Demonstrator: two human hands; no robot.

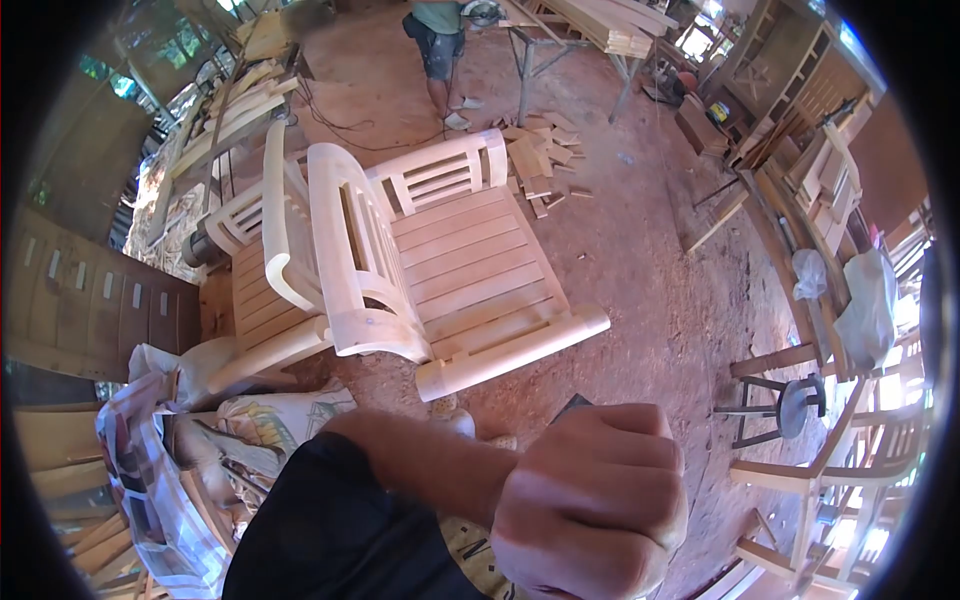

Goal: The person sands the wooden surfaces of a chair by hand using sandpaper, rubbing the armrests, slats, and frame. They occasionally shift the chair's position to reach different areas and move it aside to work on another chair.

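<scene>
My left hand is raised close to the camera at the bottom, its fingers curled into a fist. The forearm comes out of a black sleeve on the left and crosses in front of my body. Behind the top of the fist shows the corner of a small dark thing; whatever the fingers hold is hidden. My right hand is not in view. Beyond the fist stands an unpainted wooden armchair with a slatted seat, apart from the hand.
A second wooden chair stands against the first on its left. Wood offcuts lie on the dirt floor near a person's legs. A round stool and a workbench line the right; stacked boards rest at the back.
</scene>
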